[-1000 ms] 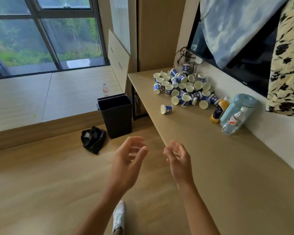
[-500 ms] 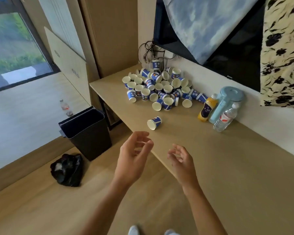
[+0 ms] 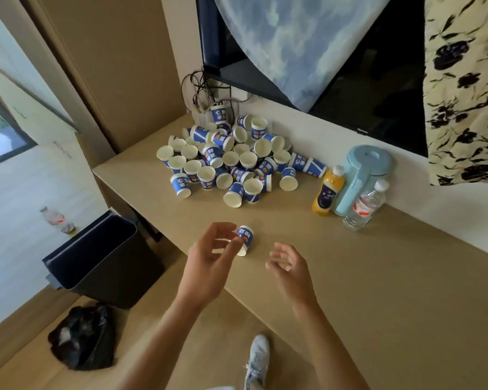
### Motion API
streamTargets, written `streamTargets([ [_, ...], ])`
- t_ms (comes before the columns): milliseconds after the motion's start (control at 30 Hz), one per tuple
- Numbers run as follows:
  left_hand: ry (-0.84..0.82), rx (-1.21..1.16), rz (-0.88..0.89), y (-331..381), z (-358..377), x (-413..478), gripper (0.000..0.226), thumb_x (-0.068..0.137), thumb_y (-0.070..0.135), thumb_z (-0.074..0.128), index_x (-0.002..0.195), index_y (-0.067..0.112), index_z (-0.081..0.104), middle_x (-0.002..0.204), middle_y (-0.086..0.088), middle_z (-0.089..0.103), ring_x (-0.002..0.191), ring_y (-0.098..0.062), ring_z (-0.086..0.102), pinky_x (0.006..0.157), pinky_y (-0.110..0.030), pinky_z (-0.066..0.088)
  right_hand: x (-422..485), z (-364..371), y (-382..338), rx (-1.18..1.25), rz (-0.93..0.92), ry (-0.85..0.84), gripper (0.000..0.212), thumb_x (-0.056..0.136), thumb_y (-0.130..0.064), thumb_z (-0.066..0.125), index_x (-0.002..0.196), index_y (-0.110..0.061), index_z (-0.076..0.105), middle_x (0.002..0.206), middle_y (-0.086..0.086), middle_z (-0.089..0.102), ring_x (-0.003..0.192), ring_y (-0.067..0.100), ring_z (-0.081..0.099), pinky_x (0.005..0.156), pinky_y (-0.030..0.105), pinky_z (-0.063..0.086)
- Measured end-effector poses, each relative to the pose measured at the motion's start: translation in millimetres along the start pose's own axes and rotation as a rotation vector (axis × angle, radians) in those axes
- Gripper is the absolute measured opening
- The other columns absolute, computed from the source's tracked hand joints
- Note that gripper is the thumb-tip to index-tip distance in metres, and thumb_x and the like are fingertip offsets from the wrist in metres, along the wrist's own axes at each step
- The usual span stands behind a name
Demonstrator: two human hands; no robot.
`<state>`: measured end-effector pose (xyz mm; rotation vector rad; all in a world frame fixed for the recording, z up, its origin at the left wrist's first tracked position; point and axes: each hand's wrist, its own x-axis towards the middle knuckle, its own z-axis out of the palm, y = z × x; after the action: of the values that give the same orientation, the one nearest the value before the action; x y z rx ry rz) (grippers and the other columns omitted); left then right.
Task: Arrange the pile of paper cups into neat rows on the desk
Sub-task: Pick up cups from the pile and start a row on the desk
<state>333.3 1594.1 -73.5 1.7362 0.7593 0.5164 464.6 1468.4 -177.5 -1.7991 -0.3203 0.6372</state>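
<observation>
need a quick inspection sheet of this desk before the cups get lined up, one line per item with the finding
surface: tan wooden desk, no cup rows on it yet
job's things: pile of paper cups jumbled against the wall; one stray cup on its side near the desk's front edge
clutter: orange juice bottle, pale blue jug and water bottle, right of the pile
hands: left hand open, fingertips at the stray cup, contact unclear; right hand open, holding nothing
cables: tangle of cables on the wall behind the pile
surroundings: black screen above the desk; black bin and black bag on the floor
</observation>
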Motion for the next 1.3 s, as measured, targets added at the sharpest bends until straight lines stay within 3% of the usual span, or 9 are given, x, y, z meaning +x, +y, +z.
streamTargets([
  [100, -0.003, 0.011, -0.020, -2, 0, 45, 0.015, 0.096, 0.029, 0.065, 0.111, 0.030, 0.066, 0.097, 0.014, 0.073, 0.091, -0.006, 0.070, 0.079, -0.031, 0.055, 38, 5, 1, -0.043, 0.015, -0.033, 0.045, 0.087, 0.004, 0.064, 0.122, -0.023, 0.059, 0.113, 0.003, 0.067, 0.096, 0.016, 0.068, 0.084, 0.024, 0.053],
  [233, 0.018, 0.003, -0.039, -6, -2, 96, 0.026, 0.084, 0.043, 0.062, 0.108, 0.033, 0.067, 0.097, 0.013, 0.073, 0.092, -0.010, 0.071, 0.082, -0.038, 0.058, 76, 10, 1, -0.251, -0.039, -0.084, 0.047, 0.085, 0.006, 0.062, 0.129, -0.013, 0.060, 0.113, -0.001, 0.065, 0.095, 0.013, 0.063, 0.081, 0.012, 0.049],
  [333, -0.006, 0.006, -0.059, -15, -2, 128, 0.022, 0.084, 0.044, 0.061, 0.104, 0.036, 0.066, 0.098, 0.013, 0.073, 0.092, -0.011, 0.071, 0.083, -0.040, 0.058, 103, 16, 5, -0.449, -0.075, -0.132, 0.059, 0.081, 0.008, 0.063, 0.134, -0.016, 0.057, 0.125, 0.000, 0.062, 0.110, 0.015, 0.061, 0.094, 0.025, 0.051],
  [500, -0.078, 0.002, -0.121, -42, 0, 178, 0.031, 0.079, 0.055, 0.062, 0.104, 0.038, 0.066, 0.101, 0.011, 0.073, 0.092, -0.014, 0.071, 0.085, -0.045, 0.058, 145, 32, 16, -0.952, -0.284, -0.421, 0.072, 0.079, 0.001, 0.069, 0.143, -0.026, 0.048, 0.147, -0.005, 0.040, 0.135, 0.016, 0.039, 0.099, 0.035, 0.048],
  [600, -0.141, -0.002, -0.164, -53, -1, 203, 0.042, 0.075, 0.060, 0.061, 0.107, 0.034, 0.067, 0.100, 0.012, 0.073, 0.092, -0.014, 0.071, 0.085, -0.042, 0.057, 170, 37, 25, -1.170, -0.419, -0.627, 0.061, 0.088, -0.009, 0.068, 0.144, -0.023, 0.048, 0.158, 0.003, 0.030, 0.148, 0.022, 0.026, 0.105, 0.043, 0.044],
  [767, -0.193, -0.030, -0.209, -62, -6, 239, 0.032, 0.085, 0.045, 0.062, 0.111, 0.027, 0.068, 0.101, 0.010, 0.074, 0.093, -0.015, 0.071, 0.086, -0.041, 0.056, 189, 31, 34, -1.331, -0.475, -0.773, 0.067, 0.090, 0.005, 0.055, 0.150, -0.024, 0.044, 0.167, 0.007, 0.016, 0.155, 0.025, 0.011, 0.115, 0.043, 0.033],
  [933, -0.214, -0.035, -0.224, -73, -15, 264, 0.021, 0.089, 0.041, 0.063, 0.107, 0.032, 0.067, 0.100, 0.009, 0.074, 0.090, -0.013, 0.071, 0.084, -0.040, 0.056, 192, 36, 39, -1.324, -0.554, -0.794, 0.054, 0.090, 0.003, 0.056, 0.138, -0.021, 0.056, 0.163, 0.011, 0.029, 0.152, 0.030, 0.025, 0.113, 0.044, 0.034],
  [1133, -0.249, -0.021, -0.242, -87, -18, 277, 0.025, 0.087, 0.042, 0.061, 0.108, 0.029, 0.067, 0.101, 0.005, 0.074, 0.088, -0.015, 0.071, 0.080, -0.035, 0.055, 194, 40, 61, -1.239, -0.494, -0.651, 0.069, 0.067, -0.003, 0.074, 0.130, -0.027, 0.058, 0.151, 0.003, 0.043, 0.140, 0.024, 0.040, 0.107, 0.039, 0.043],
  [1300, -0.276, -0.002, -0.271, -104, -17, 282, 0.024, 0.092, 0.029, 0.060, 0.114, 0.022, 0.068, 0.101, 0.004, 0.073, 0.088, -0.013, 0.069, 0.078, -0.032, 0.052, 194, 54, 40, -0.653, -0.136, -0.103, 0.065, 0.059, -0.034, 0.089, 0.118, -0.022, 0.064, 0.118, -0.005, 0.059, 0.108, 0.014, 0.053, 0.091, 0.031, 0.047],
])
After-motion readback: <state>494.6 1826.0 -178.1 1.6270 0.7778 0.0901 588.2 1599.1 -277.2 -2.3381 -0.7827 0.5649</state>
